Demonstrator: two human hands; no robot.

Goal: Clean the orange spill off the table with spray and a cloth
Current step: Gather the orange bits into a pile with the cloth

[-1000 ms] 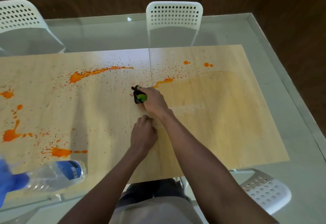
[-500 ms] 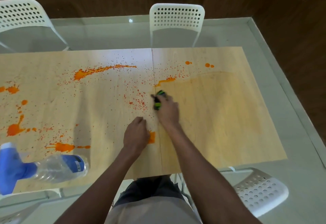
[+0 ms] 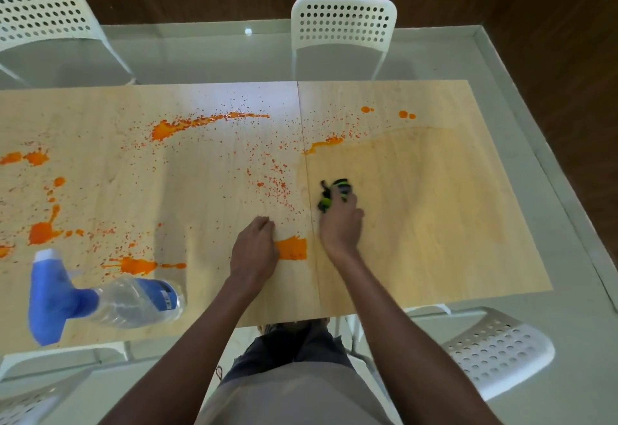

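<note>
Orange spill [image 3: 174,128] streaks and spots the left and middle of the wooden table [image 3: 434,224]; a wiped orange patch [image 3: 292,249] lies between my hands. My right hand [image 3: 341,224] grips a bunched green and black cloth [image 3: 332,194] and presses it on the table just right of the centre seam. My left hand [image 3: 255,249] rests on the wood with its fingers curled under, holding nothing. A clear spray bottle [image 3: 133,301] with a blue trigger head [image 3: 50,294] lies on its side near the front left edge.
The right half of the table shows a faint orange smear. White perforated chairs stand at the far side [image 3: 342,28], far left [image 3: 43,23] and near right [image 3: 495,351]. A glass surface [image 3: 535,123] borders the wood.
My right hand has dragged the cloth from left of the seam to its right and nearer me. A wiped orange patch now shows beside my left hand, which stayed in place.
</note>
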